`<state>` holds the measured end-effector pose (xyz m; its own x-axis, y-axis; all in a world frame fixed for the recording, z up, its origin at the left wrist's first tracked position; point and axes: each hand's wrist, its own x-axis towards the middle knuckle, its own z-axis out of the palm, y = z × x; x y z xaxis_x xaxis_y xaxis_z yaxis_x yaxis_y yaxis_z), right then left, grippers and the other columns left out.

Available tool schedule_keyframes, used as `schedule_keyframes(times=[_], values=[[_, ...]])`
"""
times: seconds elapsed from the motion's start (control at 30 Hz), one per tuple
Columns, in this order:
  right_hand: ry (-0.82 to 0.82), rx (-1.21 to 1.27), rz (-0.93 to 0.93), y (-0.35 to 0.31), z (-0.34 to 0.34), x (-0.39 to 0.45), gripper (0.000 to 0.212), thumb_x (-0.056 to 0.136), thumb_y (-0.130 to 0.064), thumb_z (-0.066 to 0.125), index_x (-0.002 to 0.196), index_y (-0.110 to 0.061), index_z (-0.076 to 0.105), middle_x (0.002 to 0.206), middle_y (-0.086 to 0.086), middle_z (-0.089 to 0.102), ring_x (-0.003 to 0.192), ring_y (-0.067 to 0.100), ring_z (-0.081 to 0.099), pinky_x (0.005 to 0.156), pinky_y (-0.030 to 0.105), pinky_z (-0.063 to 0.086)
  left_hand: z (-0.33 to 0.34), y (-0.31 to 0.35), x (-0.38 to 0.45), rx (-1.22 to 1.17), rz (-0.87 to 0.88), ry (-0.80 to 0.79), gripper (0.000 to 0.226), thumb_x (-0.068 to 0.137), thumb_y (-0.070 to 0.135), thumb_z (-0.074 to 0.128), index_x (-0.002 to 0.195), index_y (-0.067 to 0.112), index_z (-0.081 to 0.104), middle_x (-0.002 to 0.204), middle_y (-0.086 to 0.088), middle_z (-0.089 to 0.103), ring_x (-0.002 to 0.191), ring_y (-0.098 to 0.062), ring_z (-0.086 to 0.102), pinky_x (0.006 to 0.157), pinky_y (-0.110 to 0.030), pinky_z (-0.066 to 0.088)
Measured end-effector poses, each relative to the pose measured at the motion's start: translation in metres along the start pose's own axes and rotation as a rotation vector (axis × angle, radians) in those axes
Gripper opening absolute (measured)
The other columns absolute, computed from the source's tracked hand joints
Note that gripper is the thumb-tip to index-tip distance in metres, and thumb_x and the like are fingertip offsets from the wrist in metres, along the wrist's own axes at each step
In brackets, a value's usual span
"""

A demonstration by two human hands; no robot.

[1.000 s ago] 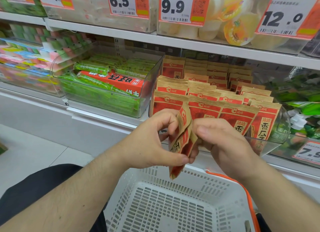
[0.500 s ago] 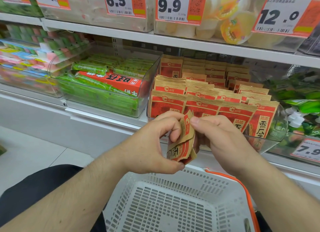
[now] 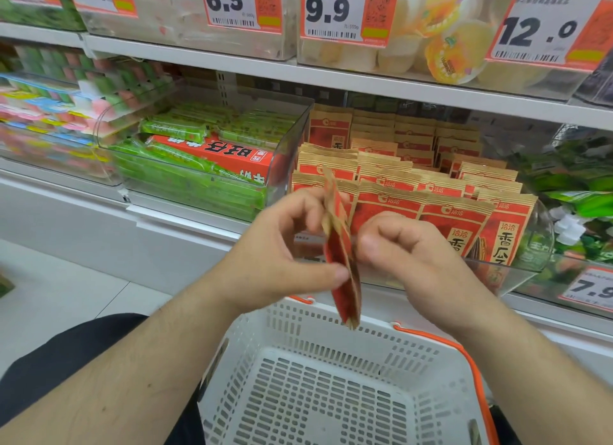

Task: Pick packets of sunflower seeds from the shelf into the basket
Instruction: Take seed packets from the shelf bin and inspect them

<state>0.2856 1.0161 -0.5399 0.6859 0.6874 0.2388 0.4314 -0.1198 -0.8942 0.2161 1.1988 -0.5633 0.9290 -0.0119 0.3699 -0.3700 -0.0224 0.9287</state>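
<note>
My left hand [image 3: 282,252] pinches a small stack of red and kraft-brown sunflower seed packets [image 3: 341,255], held edge-on and upright above the far rim of the white basket [image 3: 298,328]. My right hand [image 3: 408,255] sits just right of the packets with its fingers curled, touching their right side; whether it grips them is hidden. Behind my hands, several more seed packets [image 3: 447,209] stand in rows in a clear shelf bin [image 3: 530,265]. The basket's perforated floor shows nothing in it.
A clear bin of green snack bars and a red box [image 3: 212,159] stands left of the seeds. Green and white packs [image 3: 577,199] fill the bin to the right. Price tags [image 3: 331,10] hang on the upper shelf. The basket has an orange handle [image 3: 464,351].
The held packets have turned from crumpled and tilted to upright and edge-on, reaching lower over the basket's rim. My right hand's fingers have curled in beside them.
</note>
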Motion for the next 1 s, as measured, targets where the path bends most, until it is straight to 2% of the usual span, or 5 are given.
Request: schedule_keyframes(times=[0.13,0.27,0.53,0.7,1.0], values=[[-0.132,-0.179,0.052,0.002,-0.004,-0.002,0.045,0.058,-0.054,0.078,0.082,-0.029,0.049,0.110,0.006,0.060,0.095,0.031,0.060,0.086,0.053,0.051,-0.009,0.009,0.005,-0.366,-0.019,0.190,0.094,0.053,0.037,0.094,0.125,-0.004,0.050,0.098,-0.008,0.069,0.086,-0.024,0.065,0.074,-0.038,0.055],[-0.019,-0.025,0.034,-0.005,0.005,-0.004,0.045,0.053,-0.044,0.080,0.079,-0.028,0.046,0.087,0.014,0.066,0.067,0.034,0.059,0.066,0.059,0.052,-0.011,0.014,0.007,-0.512,-0.034,0.252,0.096,0.054,0.041,0.093,0.128,0.005,0.046,0.103,-0.008,0.066,0.092,-0.026,0.065,0.071,-0.040,0.056],[0.070,0.067,-0.115,-0.004,0.009,-0.006,0.066,0.043,-0.063,0.090,0.086,-0.026,0.056,0.092,0.009,0.060,0.082,0.037,0.057,0.073,0.054,0.053,-0.001,0.012,0.005,-0.571,-0.075,0.174,0.085,0.055,0.039,0.094,0.119,0.004,0.050,0.097,-0.009,0.073,0.084,-0.024,0.073,0.064,-0.035,0.058],[0.075,0.180,-0.122,0.002,0.007,-0.004,0.053,0.047,-0.068,0.086,0.079,-0.031,0.066,0.093,0.009,0.060,0.075,0.013,0.064,0.067,0.033,0.055,-0.003,0.010,0.006,-0.574,-0.097,0.187,0.071,0.056,0.046,0.091,0.114,0.016,0.062,0.102,-0.005,0.074,0.092,-0.021,0.071,0.079,-0.041,0.058],[0.170,0.226,-0.166,-0.002,0.005,-0.003,0.021,0.069,-0.005,0.072,0.075,-0.025,0.076,0.090,-0.012,0.075,0.078,0.004,0.069,0.067,0.017,0.056,-0.003,0.010,0.007,-0.651,-0.099,0.239,0.058,0.055,0.048,0.090,0.105,0.024,0.076,0.110,-0.004,0.073,0.105,-0.024,0.067,0.105,-0.056,0.039]])
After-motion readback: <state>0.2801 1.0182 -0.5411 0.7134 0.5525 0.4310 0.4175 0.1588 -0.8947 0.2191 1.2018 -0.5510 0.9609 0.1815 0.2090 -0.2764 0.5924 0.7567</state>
